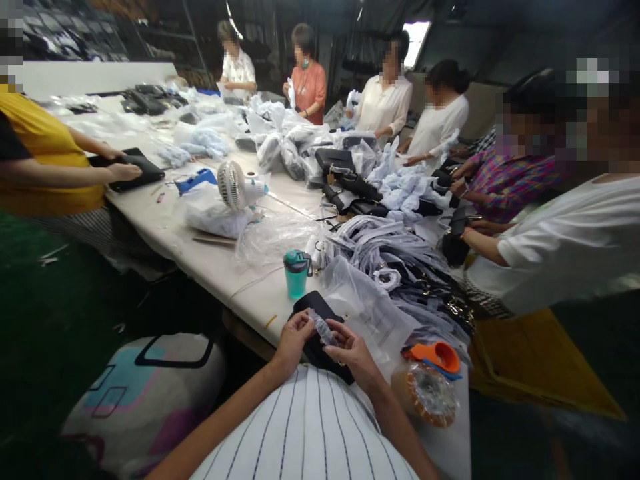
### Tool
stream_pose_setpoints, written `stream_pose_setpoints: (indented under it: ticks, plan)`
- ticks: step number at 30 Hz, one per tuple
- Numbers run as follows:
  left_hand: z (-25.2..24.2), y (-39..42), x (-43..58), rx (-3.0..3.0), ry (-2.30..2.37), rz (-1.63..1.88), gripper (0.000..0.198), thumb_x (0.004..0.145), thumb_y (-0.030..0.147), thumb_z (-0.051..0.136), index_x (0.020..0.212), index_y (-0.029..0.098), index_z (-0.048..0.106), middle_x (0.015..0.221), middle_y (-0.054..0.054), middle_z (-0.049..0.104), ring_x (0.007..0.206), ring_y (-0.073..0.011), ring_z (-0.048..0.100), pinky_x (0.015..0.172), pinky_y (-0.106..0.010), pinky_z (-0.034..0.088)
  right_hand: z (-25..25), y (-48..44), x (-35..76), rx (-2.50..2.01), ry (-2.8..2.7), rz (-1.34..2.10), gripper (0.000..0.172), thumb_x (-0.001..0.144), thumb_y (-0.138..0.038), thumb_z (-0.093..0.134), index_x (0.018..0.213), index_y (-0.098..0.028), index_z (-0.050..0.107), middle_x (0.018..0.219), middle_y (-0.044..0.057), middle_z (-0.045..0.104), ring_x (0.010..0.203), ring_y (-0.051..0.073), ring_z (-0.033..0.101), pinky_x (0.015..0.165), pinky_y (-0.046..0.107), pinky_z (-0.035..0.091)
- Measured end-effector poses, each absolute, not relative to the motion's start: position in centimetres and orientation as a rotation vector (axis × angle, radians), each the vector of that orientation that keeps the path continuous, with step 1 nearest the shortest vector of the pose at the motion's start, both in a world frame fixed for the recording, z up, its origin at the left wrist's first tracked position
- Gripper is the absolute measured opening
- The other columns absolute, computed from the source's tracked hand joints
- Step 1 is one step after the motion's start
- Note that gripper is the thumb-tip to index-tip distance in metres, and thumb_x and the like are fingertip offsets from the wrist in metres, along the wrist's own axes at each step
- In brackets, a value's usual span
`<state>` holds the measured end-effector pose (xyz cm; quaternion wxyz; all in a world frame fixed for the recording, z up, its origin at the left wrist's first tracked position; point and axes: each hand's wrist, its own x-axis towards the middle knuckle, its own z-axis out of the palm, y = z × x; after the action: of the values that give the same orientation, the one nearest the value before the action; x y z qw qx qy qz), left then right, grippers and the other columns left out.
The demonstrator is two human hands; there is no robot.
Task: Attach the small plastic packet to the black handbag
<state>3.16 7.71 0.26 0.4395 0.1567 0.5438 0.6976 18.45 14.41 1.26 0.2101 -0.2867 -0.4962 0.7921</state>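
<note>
A small crumpled piece of clear plastic wrap (323,327) stretches between my two hands, just above a black bag (320,304) that lies at the table's near edge. My left hand (296,333) pinches its upper left end with thumb and fingertips. At the lower right end, the fingers of my right hand (353,347) close on it. Whether anything is inside the wrap is too small to tell. Part of the black bag is hidden beneath my hands.
A teal bottle (297,280) stands beyond the black bag. Wrapped straps (370,240) heap up on the right, near a tape roll (434,397) and an orange tape dispenser (435,355). A small fan (237,187) stands farther back. Several people work around the table (210,267).
</note>
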Motion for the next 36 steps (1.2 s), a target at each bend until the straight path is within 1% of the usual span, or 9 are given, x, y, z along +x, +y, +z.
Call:
stream_pose_setpoints:
  ticks: [3, 6, 9, 12, 18, 24, 28, 32, 36]
  plan:
    - [-0.1, 8.0, 2.9, 0.326, 1.369, 1.765, 0.050, 0.056, 0.054, 0.086, 0.069, 0.016, 0.057, 0.102, -0.005, 0.064, 0.087, -0.0169, 0.062, 0.083, -0.031, 0.052, 0.4, 14.3, 19.0, -0.786, -1.647, 1.994, 0.063, 0.067, -0.022, 0.079, 0.128, -0.024, 0.062, 0.112, 0.004, 0.072, 0.106, 0.024, 0.067, 0.097, 0.038, 0.049]
    - [0.0, 8.2, 2.8, 0.359, 1.437, 1.754, 0.044, 0.056, 0.049, 0.086, 0.071, 0.015, 0.063, 0.088, -0.002, 0.064, 0.078, -0.0135, 0.059, 0.076, -0.026, 0.050, -0.1, 14.0, 19.4, -0.919, -1.818, 1.661, 0.053, 0.071, -0.018, 0.070, 0.123, -0.023, 0.066, 0.123, 0.006, 0.069, 0.117, 0.027, 0.062, 0.106, 0.045, 0.044]
    - [0.4, 8.6, 2.8, 0.447, 1.485, 1.698, 0.036, 0.061, 0.043, 0.084, 0.071, 0.014, 0.065, 0.066, 0.002, 0.061, 0.062, -0.0104, 0.053, 0.063, -0.022, 0.044, -0.6, 13.5, 19.5, -1.055, -1.801, 1.460, 0.040, 0.077, -0.028, 0.067, 0.116, -0.020, 0.068, 0.116, 0.008, 0.071, 0.109, 0.028, 0.065, 0.102, 0.046, 0.046]
    - [0.9, 9.2, 2.7, 0.502, 1.492, 1.644, 0.035, 0.063, 0.042, 0.082, 0.071, 0.013, 0.064, 0.055, 0.003, 0.059, 0.053, -0.0094, 0.049, 0.054, -0.021, 0.038, -1.0, 13.1, 19.5, -1.092, -1.699, 1.432, 0.037, 0.081, -0.039, 0.067, 0.112, -0.019, 0.067, 0.106, 0.008, 0.072, 0.099, 0.026, 0.066, 0.094, 0.043, 0.050]
    - [1.8, 9.7, 2.8, 0.487, 1.387, 1.589, 0.046, 0.055, 0.038, 0.088, 0.081, 0.015, 0.058, 0.058, 0.003, 0.062, 0.050, -0.0097, 0.052, 0.048, -0.020, 0.039, -1.6, 13.3, 19.5, -1.056, -1.614, 1.442, 0.038, 0.084, -0.043, 0.068, 0.114, -0.020, 0.071, 0.112, 0.008, 0.073, 0.104, 0.026, 0.067, 0.099, 0.043, 0.050]
    - [3.5, 9.1, 3.4, 0.343, 1.203, 1.531, 0.051, 0.055, 0.034, 0.094, 0.086, 0.012, 0.059, 0.059, 0.003, 0.060, 0.053, -0.0073, 0.053, 0.049, -0.015, 0.041, -2.1, 13.6, 19.9, -0.985, -1.669, 1.339, 0.036, 0.087, -0.037, 0.067, 0.120, -0.024, 0.072, 0.121, 0.006, 0.071, 0.116, 0.025, 0.064, 0.105, 0.041, 0.047]
    - [4.5, 9.2, 3.0, 0.195, 1.117, 1.487, 0.040, 0.062, 0.016, 0.091, 0.083, 0.013, 0.057, 0.064, 0.002, 0.057, 0.055, -0.0056, 0.053, 0.047, -0.011, 0.039, -2.1, 13.4, 20.2, -1.017, -1.693, 1.203, 0.033, 0.087, -0.035, 0.069, 0.118, -0.023, 0.070, 0.107, 0.005, 0.073, 0.096, 0.021, 0.069, 0.089, 0.034, 0.054]
    - [5.0, 9.5, 1.7, 0.111, 1.167, 1.488, 0.027, 0.074, 0.006, 0.080, 0.085, 0.013, 0.056, 0.067, 0.001, 0.056, 0.054, -0.0053, 0.053, 0.045, -0.010, 0.039, -1.9, 14.0, 19.9, -0.891, -1.859, 0.918, 0.015, 0.094, -0.033, 0.062, 0.100, -0.020, 0.069, 0.088, 0.004, 0.070, 0.081, 0.016, 0.067, 0.077, 0.027, 0.053]
    - [5.8, 10.1, 2.8, 0.174, 1.287, 1.426, 0.016, 0.083, 0.010, 0.074, 0.088, 0.014, 0.059, 0.073, 0.000, 0.060, 0.059, -0.0067, 0.057, 0.049, -0.013, 0.044, -0.7, 14.0, 20.3, -0.826, -2.076, 0.537, 0.035, 0.104, -0.030, 0.038, 0.084, -0.019, 0.065, 0.077, 0.005, 0.067, 0.073, 0.016, 0.065, 0.069, 0.027, 0.051]
